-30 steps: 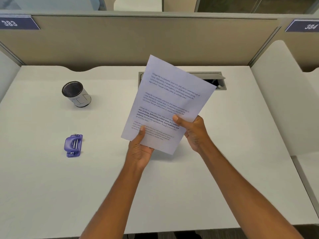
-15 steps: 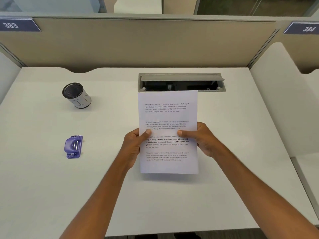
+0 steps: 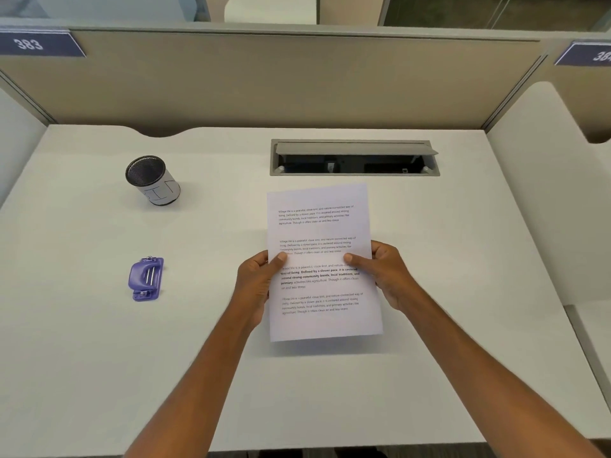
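Observation:
A white printed sheet of paper (image 3: 322, 233) with several short paragraphs of text is held upright-facing over the white desk (image 3: 330, 391). My left hand (image 3: 256, 280) grips its left edge, thumb on the front at mid-height. My right hand (image 3: 385, 274) grips the right edge the same way, thumb on the printed side, fingers behind. The sheet hangs nearly square to me, tilted very slightly. A purple hole punch (image 3: 146, 278) lies on the desk to the left of my hands.
A black mesh cup wrapped in white paper (image 3: 152, 180) stands at the back left. An open grey cable hatch (image 3: 354, 157) is set into the desk behind the paper. Beige partition panels (image 3: 264, 81) close the back; white dividers flank both sides.
The sheet swung from tilted right to nearly straight and came lower toward the desk. My hands shifted from its bottom edge to its two side edges.

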